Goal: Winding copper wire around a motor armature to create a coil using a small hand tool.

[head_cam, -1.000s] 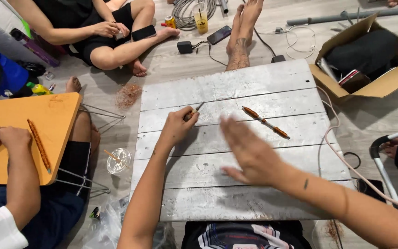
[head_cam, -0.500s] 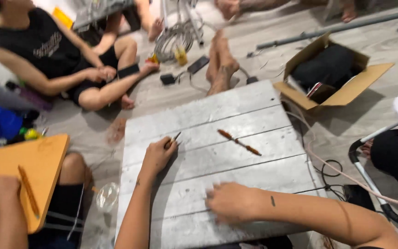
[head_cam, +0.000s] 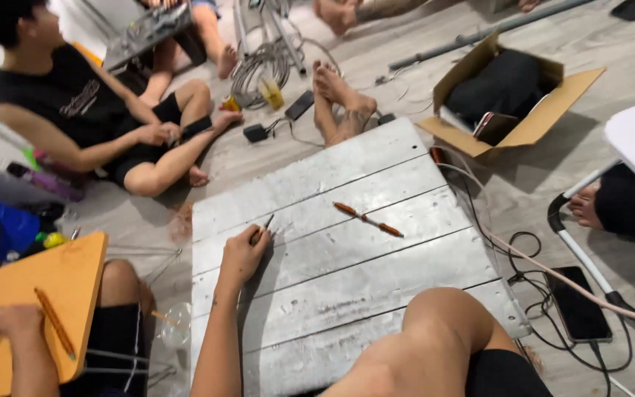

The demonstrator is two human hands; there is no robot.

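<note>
One hand is seen in the head view: the left hand point(head_cam: 242, 254) is closed on a thin dark tool point(head_cam: 263, 228), resting on the grey board point(head_cam: 347, 287); an orange-handled wire piece point(head_cam: 367, 219) lies well right of it; the right hand is out of view

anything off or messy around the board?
Nothing damaged or spilled. The whitewashed plank board sits skewed on the floor. Left hand holds a thin tool against it; an orange-ended rod lies loose mid-board. Right hand is out of view. Cables trail past the board's right edge beside a phone.
</note>
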